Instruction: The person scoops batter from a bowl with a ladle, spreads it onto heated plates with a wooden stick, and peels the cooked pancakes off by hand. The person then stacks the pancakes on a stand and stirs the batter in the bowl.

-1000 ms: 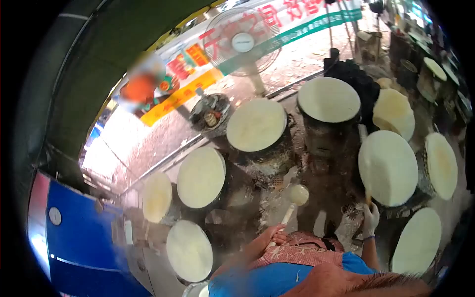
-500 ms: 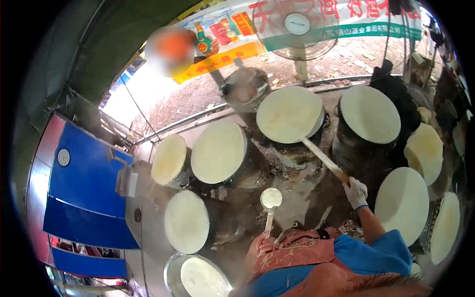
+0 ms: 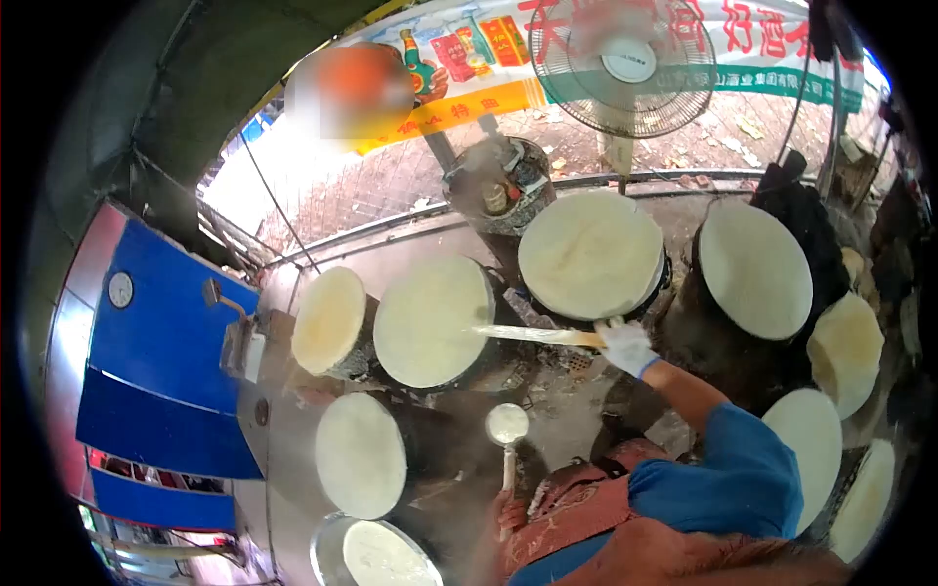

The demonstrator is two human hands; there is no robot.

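Note:
My right hand (image 3: 627, 350), in a white glove, grips a long wooden scraper (image 3: 542, 336), its pale blade pointing left. The scraper's tip reaches over the right part of a round griddle covered with a pale crepe (image 3: 433, 322). The gloved fingers are just below the front edge of another griddle bearing a crepe (image 3: 591, 252). Low in the middle, my left hand (image 3: 510, 513) holds the handle of a ladle (image 3: 507, 424) with whitish batter in its bowl. Part of that hand is hard to make out against my apron.
A large metal basin (image 3: 330, 547) of batter stands at bottom left. More crepe-covered griddles stand around me, one at left (image 3: 360, 456) and one at right (image 3: 755, 272). A fan (image 3: 627, 63) and a bin of refuse (image 3: 498, 186) are ahead. Beyond is a person with blurred head.
My right hand has moved left and forward. The scraper has swung from the middle griddle to the one on its left. My left hand still holds the ladle low down.

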